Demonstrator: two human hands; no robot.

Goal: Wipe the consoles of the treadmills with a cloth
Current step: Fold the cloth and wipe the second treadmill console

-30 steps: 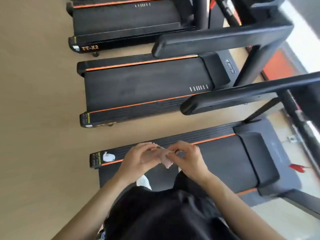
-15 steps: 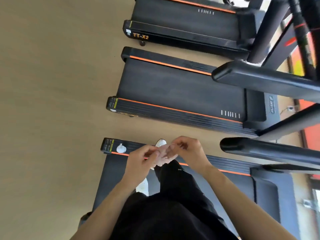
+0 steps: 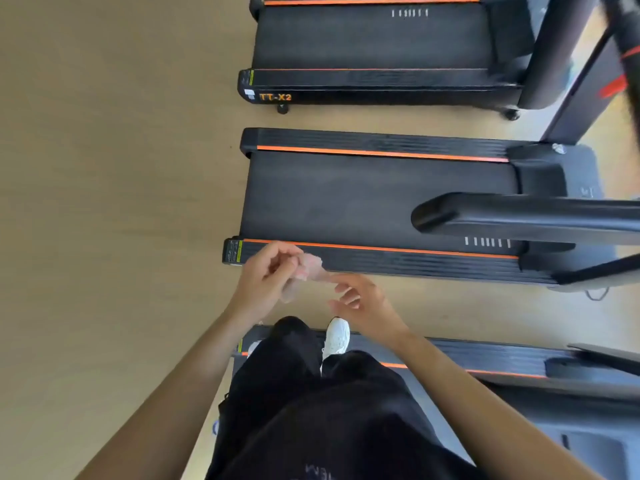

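My left hand point(image 3: 268, 277) grips a small pale pink cloth point(image 3: 310, 268), bunched between its fingers, in front of my body. My right hand point(image 3: 358, 301) sits just to the right of it, fingers loosely spread, its fingertips near one corner of the cloth; whether it pinches that corner I cannot tell. Both hands hover over the strip of floor beside the middle treadmill point(image 3: 363, 199), a black deck with orange stripes. No console is in view; only a black handrail point(image 3: 519, 216) reaches in from the right.
Another black treadmill point(image 3: 374, 43), marked TT-X2, lies beyond. The nearest treadmill point(image 3: 491, 362) is under my feet; a white shoe point(image 3: 336, 337) stands on its edge. Tan wood floor point(image 3: 114, 202) spreads to the left. Dark uprights point(image 3: 585, 81) rise at the right.
The view has swung left and forward, so the middle treadmill lies closer. My hands have drawn apart: the cloth stays bunched in the left while the right has opened its fingers.
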